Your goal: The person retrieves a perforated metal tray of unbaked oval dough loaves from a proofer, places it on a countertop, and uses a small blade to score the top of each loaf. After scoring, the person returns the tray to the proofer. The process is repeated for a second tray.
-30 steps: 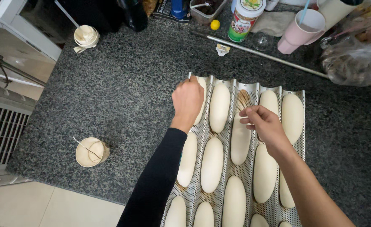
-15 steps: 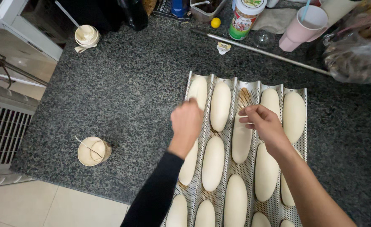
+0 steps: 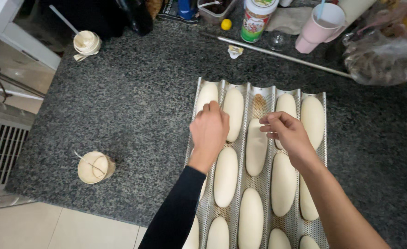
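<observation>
A perforated metal baguette tray [image 3: 316, 216] with several channels lies on the dark granite counter [image 3: 134, 115] and holds several pale oblong dough pieces. My left hand [image 3: 209, 131] hovers over the two left channels with its fingers pinched together, between the top-left dough piece [image 3: 207, 94] and the one beside it [image 3: 234, 113]. Whatever its fingertips hold is hidden. My right hand [image 3: 287, 133] has loosely curled fingers touching the upper end of the middle-channel dough piece [image 3: 256, 150]. The top of that channel [image 3: 258, 101] is bare with a brown smear.
A small cream cup with a stick [image 3: 95, 167] stands left of the tray. A second one [image 3: 86, 42] is at the far left. At the back are a long metal rod [image 3: 282, 56], a pink cup [image 3: 318, 28], a jar [image 3: 257, 18], a plastic bag [image 3: 383, 57].
My left hand has drawn back toward me from the top end of the left channels. My right hand has stayed on the middle dough piece.
</observation>
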